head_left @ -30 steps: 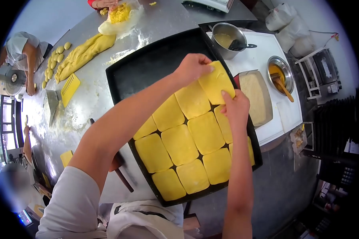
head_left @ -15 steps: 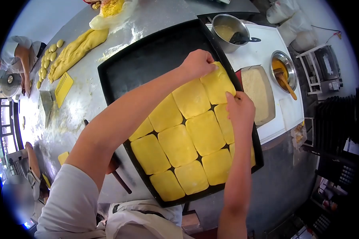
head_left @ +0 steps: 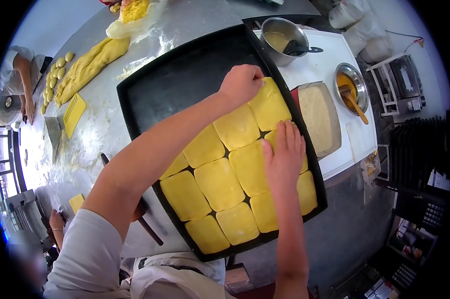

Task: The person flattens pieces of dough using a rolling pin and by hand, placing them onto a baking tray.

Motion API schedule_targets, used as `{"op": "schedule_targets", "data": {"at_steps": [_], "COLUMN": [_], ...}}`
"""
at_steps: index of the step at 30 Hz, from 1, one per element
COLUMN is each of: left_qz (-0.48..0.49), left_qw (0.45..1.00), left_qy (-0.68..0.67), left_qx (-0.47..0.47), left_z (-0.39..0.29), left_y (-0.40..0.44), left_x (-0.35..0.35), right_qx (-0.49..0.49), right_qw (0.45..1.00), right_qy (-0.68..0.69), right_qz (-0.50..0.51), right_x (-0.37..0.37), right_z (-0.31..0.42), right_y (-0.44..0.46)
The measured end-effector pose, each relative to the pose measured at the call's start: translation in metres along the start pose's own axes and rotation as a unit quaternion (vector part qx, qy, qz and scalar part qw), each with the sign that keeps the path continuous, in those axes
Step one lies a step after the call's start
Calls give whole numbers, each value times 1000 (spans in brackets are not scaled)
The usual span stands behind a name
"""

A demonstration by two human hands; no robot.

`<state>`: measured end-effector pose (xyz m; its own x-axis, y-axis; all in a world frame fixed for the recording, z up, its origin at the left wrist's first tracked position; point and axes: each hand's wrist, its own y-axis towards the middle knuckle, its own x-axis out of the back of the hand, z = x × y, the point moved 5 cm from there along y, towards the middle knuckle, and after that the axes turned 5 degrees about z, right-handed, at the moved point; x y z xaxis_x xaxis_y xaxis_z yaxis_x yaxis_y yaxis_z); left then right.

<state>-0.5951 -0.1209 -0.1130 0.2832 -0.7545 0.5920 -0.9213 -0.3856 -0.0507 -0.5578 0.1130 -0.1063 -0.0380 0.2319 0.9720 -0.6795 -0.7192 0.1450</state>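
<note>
Yellow dough squares (head_left: 218, 184) lie in rows in a large black baking tray (head_left: 185, 65), filling its near part. At the upper right end of the rows, my left hand (head_left: 242, 83) has its fingers closed at the top left corner of one dough square (head_left: 270, 105). My right hand (head_left: 286, 152) lies flat, palm down, over the dough square below that one. Its fingers are stretched out, with the tips at the lower edge of the upper square. This hand and forearm hide parts of the squares beneath.
Right of the tray are a pot (head_left: 283, 42), a box of pale crumbs (head_left: 318, 119) and a metal bowl with a brush (head_left: 352, 89). Leftward lie a long dough piece (head_left: 92, 67), a yellow scraper (head_left: 74, 115) and a rolling pin (head_left: 147, 226). A co-worker's arm (head_left: 28, 89) is far left.
My right hand has let go of the upper square's lower right corner, moved slightly down and left, and flattened onto the dough. My left hand remains at the top corner.
</note>
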Motion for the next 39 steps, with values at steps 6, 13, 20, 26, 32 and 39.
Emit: {"op": "schedule_targets", "data": {"at_steps": [6, 13, 20, 26, 32, 39], "left_qz": [-37, 51, 131, 130, 117, 120], "left_qw": [997, 915, 897, 897, 907, 909], "left_qy": [29, 278, 302, 308, 288, 302], "left_qx": [-65, -286, -294, -289, -285, -261], "left_z": [-5, -15, -14, -16, -14, -14], "left_y": [-22, -108, -129, -130, -130, -133], "left_x": [9, -11, -25, -27, -26, -32], "right_qx": [-13, 22, 22, 3, 2, 35], "right_qw": [999, 999, 999, 998, 999, 999], "right_qy": [44, 45, 32, 52, 17, 34], "right_qz": [9, 11, 29, 32, 38, -8], "right_x": [11, 9, 5, 4, 3, 9], "right_z": [1, -8, -11, -9, -2, 2], "right_y": [-3, -4, -3, -4, 3, 28]}}
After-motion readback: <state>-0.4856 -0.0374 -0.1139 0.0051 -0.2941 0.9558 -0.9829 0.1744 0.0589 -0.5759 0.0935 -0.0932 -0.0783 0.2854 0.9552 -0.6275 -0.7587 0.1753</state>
